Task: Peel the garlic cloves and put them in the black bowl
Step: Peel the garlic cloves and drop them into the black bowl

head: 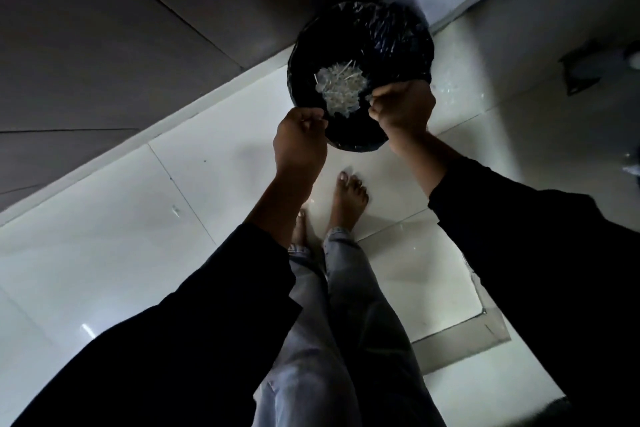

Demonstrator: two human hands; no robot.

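Both hands over a black-lined bin (360, 45), upper centre. Left hand (299, 146) and right hand (403, 107) clenched; contents can't tell. Pale scraps (341, 87) inside bin.

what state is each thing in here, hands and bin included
left hand: fingers curled, over the near rim of the bin
right hand: fingers curled, pinching something small and pale
bin: upright on the floor, lined with a black bag, open
pale scraps: piled inside the bin
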